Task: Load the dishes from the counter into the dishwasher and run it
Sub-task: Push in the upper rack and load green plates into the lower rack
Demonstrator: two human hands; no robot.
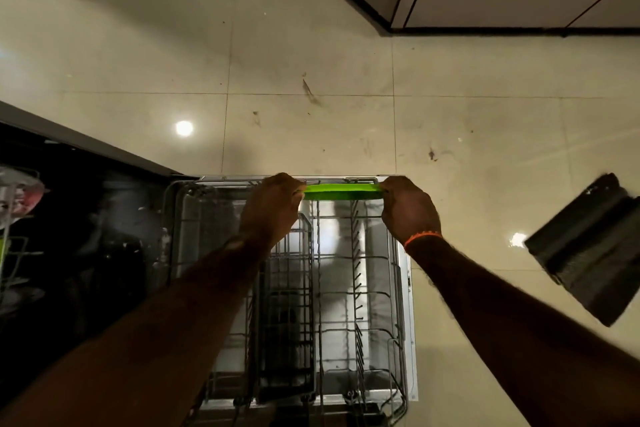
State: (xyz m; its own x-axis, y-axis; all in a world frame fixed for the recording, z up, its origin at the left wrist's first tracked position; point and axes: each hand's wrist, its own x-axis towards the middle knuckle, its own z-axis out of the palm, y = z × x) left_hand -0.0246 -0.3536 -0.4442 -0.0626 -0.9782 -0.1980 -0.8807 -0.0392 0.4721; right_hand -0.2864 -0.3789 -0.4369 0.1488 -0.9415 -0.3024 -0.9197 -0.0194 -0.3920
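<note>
Your forearms reach over the pulled-out lower rack (pixel 363 291).
Your left hand (pixel 272 210) and right hand (pixel 410 210) each pinch an end of the green plate (pixel 343 191), edge-on at the rack's far end.

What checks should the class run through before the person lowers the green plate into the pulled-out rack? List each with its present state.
1. Both hands grip the green plate: left hand on its left edge, right hand on its right edge. Ok.
2. Plate held on edge, over the far end of the lower rack. Ok.
3. Rack pulled fully out over the open door. Ok.
4. Tine rows below the plate free of other dishes. Ok.
5. Cutlery basket clear of the plate's path: it sits left of the tines. Ok.
6. Plate seated between tines. Cannot tell; the lower edge is hidden.
</note>
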